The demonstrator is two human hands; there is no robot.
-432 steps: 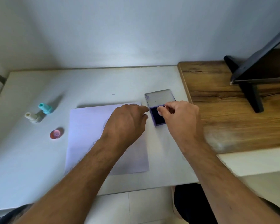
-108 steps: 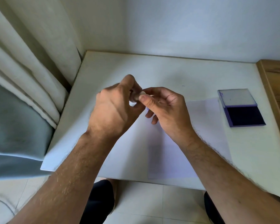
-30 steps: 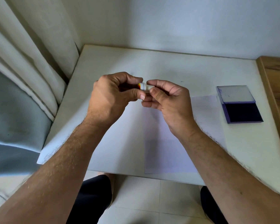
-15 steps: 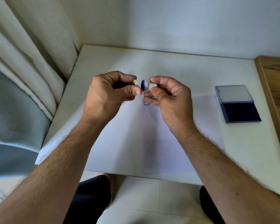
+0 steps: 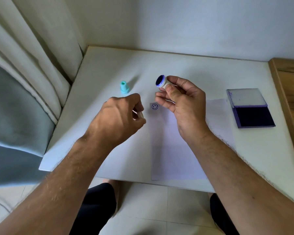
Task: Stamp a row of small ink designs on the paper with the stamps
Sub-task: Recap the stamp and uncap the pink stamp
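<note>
Stamp (image 5: 162, 81) pinched at right hand (image 5: 182, 106) fingertips, raised above paper (image 5: 178, 141), inked blue face tilted up-left. Left hand (image 5: 119, 119) closed around small pale cap (image 5: 140, 114). Smiley print (image 5: 155, 106) on paper's top-left corner. Teal stamp (image 5: 124, 87) upright on table (image 5: 176, 68); ink pad (image 5: 250, 108) open at right.

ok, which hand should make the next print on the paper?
Right hand: it holds the stamp, inked face showing, above the paper beside the smiley print. Left hand holds only a small pale piece.
</note>
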